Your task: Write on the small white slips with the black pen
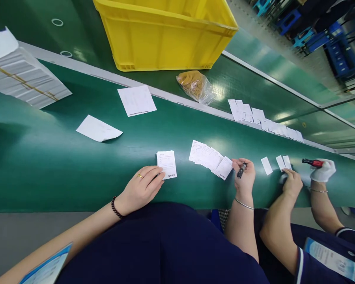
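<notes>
My left hand (143, 184), with a ring and a dark bead bracelet, has its fingers closed on the lower left corner of a small stack of printed cards (167, 163). To the right, a fanned row of overlapping printed cards (205, 156) lies on the green table. My right hand (245, 177) is closed around a short black pen-like marker (241, 170), its dark end pointing down and left. Its thumb and fingertip touch the edge of the rightmost printed card (225, 167) of that row. Whether they pinch this card I cannot tell.
A tall banded paper stack (23, 77) stands at left, near loose white sheets (137, 100). Beyond are a yellow crate (168, 43), a bag of rubber bands (195, 85) and a line of cards (264, 120). At right, a co-worker's bare hand (292, 183) touches cards; their gloved hand (324, 171) holds a red-black tool.
</notes>
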A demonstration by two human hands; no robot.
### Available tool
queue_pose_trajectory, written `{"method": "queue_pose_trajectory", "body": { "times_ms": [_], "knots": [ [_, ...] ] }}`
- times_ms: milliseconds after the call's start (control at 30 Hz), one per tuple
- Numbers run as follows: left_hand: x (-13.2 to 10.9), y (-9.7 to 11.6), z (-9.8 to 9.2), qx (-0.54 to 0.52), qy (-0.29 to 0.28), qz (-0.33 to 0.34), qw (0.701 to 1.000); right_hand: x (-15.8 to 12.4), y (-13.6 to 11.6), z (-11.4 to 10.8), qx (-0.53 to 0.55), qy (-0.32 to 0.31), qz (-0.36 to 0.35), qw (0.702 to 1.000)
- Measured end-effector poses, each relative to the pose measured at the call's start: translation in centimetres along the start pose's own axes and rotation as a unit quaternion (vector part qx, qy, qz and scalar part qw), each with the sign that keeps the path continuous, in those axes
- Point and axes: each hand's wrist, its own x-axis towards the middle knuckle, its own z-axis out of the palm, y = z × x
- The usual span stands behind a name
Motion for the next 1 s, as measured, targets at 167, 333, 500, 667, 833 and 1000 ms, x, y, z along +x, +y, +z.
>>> {"method": "queue_pose_trajectory", "body": {
  "times_ms": [167,333,500,667,833,1000],
  "knots": [
    [0.0,0.1,0.1,-0.005,0.009,-0.001,1.0,-1.2,-2.6,2.5,-0.039,0.05,-0.105,0.992],
    [0.0,0.1,0.0,0.001,0.019,0.006,1.0,-6.5,-7.3,7.6,0.055,-0.179,-0.137,0.973],
    [0.1,0.1,-0.1,-0.001,0.008,0.005,1.0,-10.7,-9.8,11.7,0.055,-0.411,-0.141,0.899],
    [0.2,0.2,-0.1,-0.001,0.016,0.009,1.0,-11.2,-10.4,13.4,-0.015,-0.4,-0.264,0.877],
    [-0.3,0.1,0.2,0.013,0.01,0.01,1.0,-11.3,-10.1,13.9,-0.036,-0.369,-0.347,0.861],
    [-0.5,0.0,0.2,0.014,0.01,0.008,1.0,-11.5,-10.1,14.0,-0.052,-0.359,-0.378,0.852]
  ]
}}
